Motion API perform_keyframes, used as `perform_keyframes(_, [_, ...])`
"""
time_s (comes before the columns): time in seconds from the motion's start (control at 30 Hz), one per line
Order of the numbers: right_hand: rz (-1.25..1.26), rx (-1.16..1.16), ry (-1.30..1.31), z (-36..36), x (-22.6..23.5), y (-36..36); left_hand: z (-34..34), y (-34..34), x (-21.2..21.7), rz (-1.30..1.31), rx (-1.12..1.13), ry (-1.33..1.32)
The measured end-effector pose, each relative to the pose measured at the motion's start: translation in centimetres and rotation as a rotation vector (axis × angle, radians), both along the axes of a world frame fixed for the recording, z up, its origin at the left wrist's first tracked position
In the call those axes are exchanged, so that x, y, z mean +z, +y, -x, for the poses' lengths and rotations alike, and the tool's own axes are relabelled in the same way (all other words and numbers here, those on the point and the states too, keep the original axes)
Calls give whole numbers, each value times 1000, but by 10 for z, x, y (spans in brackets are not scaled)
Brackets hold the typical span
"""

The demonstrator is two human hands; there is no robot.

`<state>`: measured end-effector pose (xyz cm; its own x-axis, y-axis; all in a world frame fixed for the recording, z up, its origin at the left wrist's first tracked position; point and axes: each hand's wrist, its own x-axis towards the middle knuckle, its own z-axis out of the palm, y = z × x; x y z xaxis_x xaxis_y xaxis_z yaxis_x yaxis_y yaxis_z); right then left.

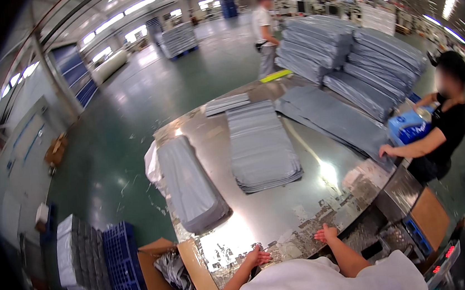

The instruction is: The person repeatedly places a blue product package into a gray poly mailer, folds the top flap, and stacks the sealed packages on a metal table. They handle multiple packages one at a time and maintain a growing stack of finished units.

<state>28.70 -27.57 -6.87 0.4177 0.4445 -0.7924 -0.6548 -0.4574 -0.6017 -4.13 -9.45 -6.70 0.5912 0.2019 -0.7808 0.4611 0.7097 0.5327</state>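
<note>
My left hand (258,256) is held over the near edge of the metal-topped table (273,219), fingers stretched out and nothing in it. To its right my right hand (326,234) also has its fingers extended, palm showing and empty. Whether either hand touches the tabletop I cannot tell. Beyond them lies a neat stack of flat grey plastic bags (261,145). A smooth, wrapped grey bundle (191,183) rests at the table's left side, nearest my left hand. A small grey stack (227,104) sits at the far edge, and a fanned pile of grey bags (333,118) stretches along the right.
A co-worker (443,124) at the right holds a blue package (410,127), one hand by the fanned pile. Tall grey bundles (347,55) rise behind. Another person (265,35) stands farther off. An open carton (191,266) and blue pallets (124,267) flank the table's near left.
</note>
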Motion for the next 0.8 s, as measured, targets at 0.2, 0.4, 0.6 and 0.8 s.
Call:
perform_keyframes(0.2, [-13,-23,-33,-13,-27,-7,-4,-6,16,-45,47,-18])
perform_keyframes(0.4, [25,1,19,-17,-36,-9,-1,-12,-4,18,128,21])
perform_keyframes(0.6, [19,47,39,-38,-54,-7,1,-11,-14,-2,141,-12])
perform_keyframes(0.8, [-33,72,24,-48,-69,-11,-4,-11,-4,-8,138,20])
